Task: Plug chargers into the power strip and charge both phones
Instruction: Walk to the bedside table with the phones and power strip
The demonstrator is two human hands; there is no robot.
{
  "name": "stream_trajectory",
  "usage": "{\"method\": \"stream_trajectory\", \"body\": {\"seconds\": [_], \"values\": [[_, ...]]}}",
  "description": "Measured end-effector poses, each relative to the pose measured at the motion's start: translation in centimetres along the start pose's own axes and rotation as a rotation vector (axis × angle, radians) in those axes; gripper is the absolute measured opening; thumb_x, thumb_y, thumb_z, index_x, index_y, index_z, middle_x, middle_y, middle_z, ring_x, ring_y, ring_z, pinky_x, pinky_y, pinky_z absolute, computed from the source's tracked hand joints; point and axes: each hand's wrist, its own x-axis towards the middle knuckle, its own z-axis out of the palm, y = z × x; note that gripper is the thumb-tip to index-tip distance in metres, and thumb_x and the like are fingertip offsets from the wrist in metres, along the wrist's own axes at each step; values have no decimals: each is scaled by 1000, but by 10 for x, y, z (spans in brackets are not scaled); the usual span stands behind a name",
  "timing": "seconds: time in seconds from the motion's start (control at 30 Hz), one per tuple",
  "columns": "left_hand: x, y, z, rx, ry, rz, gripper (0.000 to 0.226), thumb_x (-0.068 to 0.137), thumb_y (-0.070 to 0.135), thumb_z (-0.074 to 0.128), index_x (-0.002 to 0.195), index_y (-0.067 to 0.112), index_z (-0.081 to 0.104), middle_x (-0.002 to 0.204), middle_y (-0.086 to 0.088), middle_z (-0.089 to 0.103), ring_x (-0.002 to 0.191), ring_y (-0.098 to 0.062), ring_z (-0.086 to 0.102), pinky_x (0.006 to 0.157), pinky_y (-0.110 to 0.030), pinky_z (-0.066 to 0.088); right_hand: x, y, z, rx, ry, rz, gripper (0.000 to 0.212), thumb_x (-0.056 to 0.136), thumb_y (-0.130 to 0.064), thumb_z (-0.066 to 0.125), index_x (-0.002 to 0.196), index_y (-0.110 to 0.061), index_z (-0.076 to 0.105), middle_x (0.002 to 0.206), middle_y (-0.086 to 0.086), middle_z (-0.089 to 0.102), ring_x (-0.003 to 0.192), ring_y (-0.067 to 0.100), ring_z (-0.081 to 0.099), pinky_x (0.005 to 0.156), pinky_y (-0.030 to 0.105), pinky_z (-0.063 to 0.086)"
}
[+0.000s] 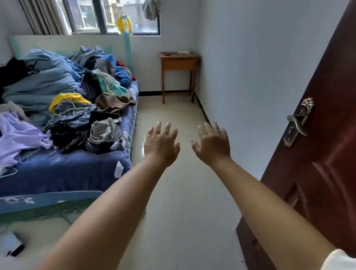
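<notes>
Both arms stretched forward over bare floor, left hand and right hand each with grip wide, fingers spread, holding nothing. Left: bed heaped with clothes. Right: open door. Far corner: small wooden surface carrying indistinct objects; phones, chargers, power strip not identifiable.

A blue-sheeted bed is heaped with clothes; a small wooden table holds several flat items.

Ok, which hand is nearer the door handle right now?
Right. The right hand is open in mid-air just left of the door handle; the left hand is farther left, toward the bed.
</notes>
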Motion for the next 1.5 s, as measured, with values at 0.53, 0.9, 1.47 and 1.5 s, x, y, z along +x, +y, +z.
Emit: {"method": "stream_trajectory", "body": {"seconds": [0.53, 0.9, 1.47, 1.5], "values": [[318, -38, 116, 3, -140, -183, 50, 95, 34, 31, 141, 20, 17, 153, -5, 14, 140, -29, 5, 113, -39, 8, 313, 106, 136, -41, -208, -77, 55, 95, -37, 42, 142, -12, 29, 152, 11, 28, 141, 29, 17, 113, 46, 18], [624, -94, 198, -23, -164, -130, 48, 96, 32, 31, 140, 19, 19, 153, -6, 14, 140, -29, 3, 113, -40, 5, 596, 167, 221, -58, -211, 10, 54, 95, -39, 41, 141, -12, 30, 152, 12, 28, 141, 30, 19, 112, 45, 22], [1061, -153, 350, -108, -181, -201, 55, 92, 41, 37, 140, 21, 20, 153, -4, 18, 141, -26, 2, 113, -38, 4, 1037, 311, 390, 15, -293, -31, 55, 96, -40, 38, 143, -13, 26, 154, 11, 23, 143, 28, 13, 114, 43, 16], [1082, -162, 358, -102, -186, -215, 55, 92, 42, 36, 140, 21, 20, 153, -4, 18, 141, -26, 2, 113, -38, 4, 1062, 310, 401, 24, -306, -51, 55, 96, -40, 38, 143, -13, 26, 154, 11, 23, 143, 27, 12, 114, 43, 16]]}}
